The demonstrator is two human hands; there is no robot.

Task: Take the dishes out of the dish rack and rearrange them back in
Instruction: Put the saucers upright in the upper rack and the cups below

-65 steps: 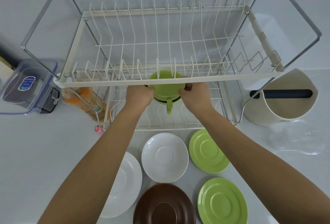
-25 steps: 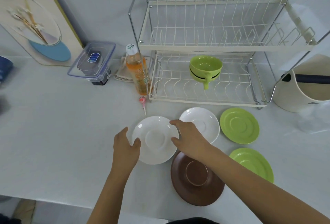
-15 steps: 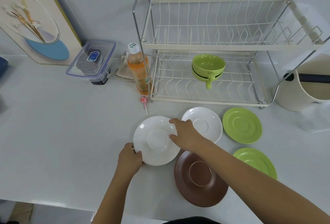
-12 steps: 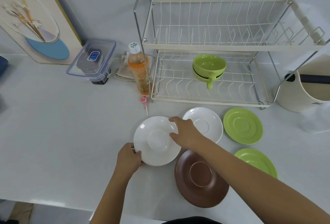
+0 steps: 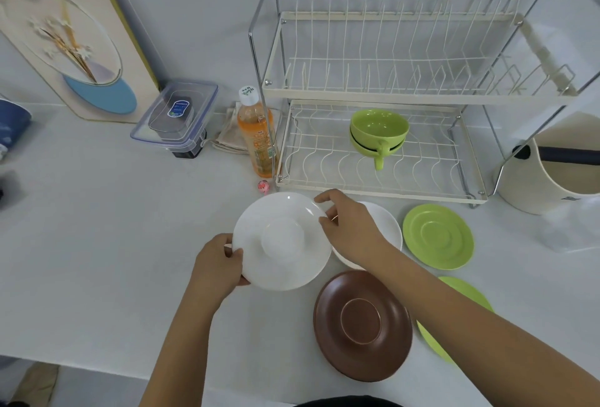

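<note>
Orange drink bottle point(image 5: 258, 137) beside lidded container point(image 5: 176, 116).

1. Held saucer point(image 5: 281, 241): plain white.
2. Second saucer point(image 5: 388, 226): white.
3. Two saucers point(image 5: 438, 236) point(image 5: 467, 296): lime green.
4. Front saucer point(image 5: 362, 325): dark brown.
5. Stacked cups point(image 5: 379, 132): lime green.
6. Rack point(image 5: 383, 95): cream wire, chrome frame.
7. Bottle point(image 5: 258, 140): orange, white cap.
8. Board point(image 5: 69, 36): beige, flower print, blue patch.
9. Counter point(image 5: 97, 244): white.

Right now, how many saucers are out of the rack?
5. A white saucer is held in both hands; a second white saucer lies under the right hand; a green saucer sits beside it; the brown saucer and another green saucer lie nearer, the latter partly hidden.
</note>
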